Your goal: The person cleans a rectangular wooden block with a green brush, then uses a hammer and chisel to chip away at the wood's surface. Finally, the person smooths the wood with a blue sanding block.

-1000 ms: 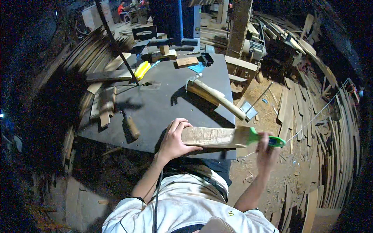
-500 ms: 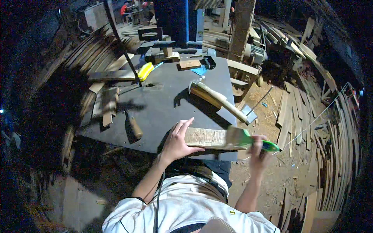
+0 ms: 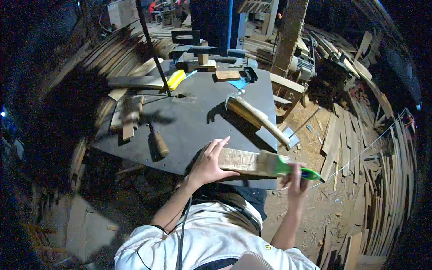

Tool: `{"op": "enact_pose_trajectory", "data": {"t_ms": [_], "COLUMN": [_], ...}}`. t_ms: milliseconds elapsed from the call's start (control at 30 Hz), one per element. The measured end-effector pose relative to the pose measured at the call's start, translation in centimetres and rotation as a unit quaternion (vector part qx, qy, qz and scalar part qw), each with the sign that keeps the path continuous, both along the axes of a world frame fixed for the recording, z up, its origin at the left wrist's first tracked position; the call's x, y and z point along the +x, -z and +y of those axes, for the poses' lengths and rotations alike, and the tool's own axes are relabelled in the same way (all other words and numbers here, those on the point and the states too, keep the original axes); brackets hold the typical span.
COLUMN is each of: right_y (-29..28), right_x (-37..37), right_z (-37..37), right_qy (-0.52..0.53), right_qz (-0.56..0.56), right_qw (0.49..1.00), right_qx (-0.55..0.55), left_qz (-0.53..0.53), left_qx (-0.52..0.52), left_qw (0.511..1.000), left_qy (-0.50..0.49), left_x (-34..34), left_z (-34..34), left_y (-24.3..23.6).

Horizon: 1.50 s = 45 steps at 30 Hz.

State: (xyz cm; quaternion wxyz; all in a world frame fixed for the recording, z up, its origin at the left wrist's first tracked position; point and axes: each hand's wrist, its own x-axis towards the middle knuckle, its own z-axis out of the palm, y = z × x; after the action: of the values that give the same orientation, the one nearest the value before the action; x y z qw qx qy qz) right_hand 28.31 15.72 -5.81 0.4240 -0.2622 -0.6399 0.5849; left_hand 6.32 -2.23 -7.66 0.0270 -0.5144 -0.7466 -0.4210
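Observation:
My left hand (image 3: 207, 164) grips the left end of a pale wooden block (image 3: 236, 158) lying along the front edge of the grey table (image 3: 198, 117). My right hand (image 3: 294, 177) holds a brush with a green handle (image 3: 281, 165), its pale bristles on the block's top, slightly blurred. A hammer (image 3: 254, 112) with a wooden handle rests on a wood piece behind the block, to the right. A wooden-handled tool (image 3: 159, 143) lies left of my left hand.
A thin blade (image 3: 153, 49) stands up from the table, beside a yellow object (image 3: 176, 80). Small blocks (image 3: 227, 76) lie at the back. Planks (image 3: 333, 144) and a motor (image 3: 299, 66) are at the right, stacked boards (image 3: 112, 56) at left. A person (image 3: 155, 8) is far behind.
My right hand and the brush have moved left along the block and slightly down in the picture. My left hand still grips the block; the whole view has shifted slightly rightward.

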Motion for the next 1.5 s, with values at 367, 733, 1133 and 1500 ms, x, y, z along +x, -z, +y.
{"op": "enact_pose_trajectory", "data": {"t_ms": [367, 733, 1133, 1500], "right_y": [3.5, 0.7, 2.6, 3.6], "right_x": [-2.1, 1.9, 1.5, 1.8], "right_z": [-3.5, 1.3, -1.3, -2.7], "right_qy": [-0.052, 0.177, 0.162, 0.068], "right_qz": [-0.041, 0.025, 0.030, 0.020], "right_qw": [0.989, 0.976, 0.977, 0.997], "right_qx": [0.134, 0.124, 0.131, 0.032], "left_qz": [-0.007, -0.001, 0.011, -0.052], "left_qx": [-0.006, 0.018, 0.017, 0.032], "left_qw": [1.000, 1.000, 0.999, 0.994], "left_qy": [0.013, 0.003, 0.024, 0.091], "left_x": [-0.1, -0.1, 0.1, -0.6], "left_z": [0.3, 0.0, -0.7, -0.7], "left_y": [0.0, 0.5, -0.7, -0.3]}}
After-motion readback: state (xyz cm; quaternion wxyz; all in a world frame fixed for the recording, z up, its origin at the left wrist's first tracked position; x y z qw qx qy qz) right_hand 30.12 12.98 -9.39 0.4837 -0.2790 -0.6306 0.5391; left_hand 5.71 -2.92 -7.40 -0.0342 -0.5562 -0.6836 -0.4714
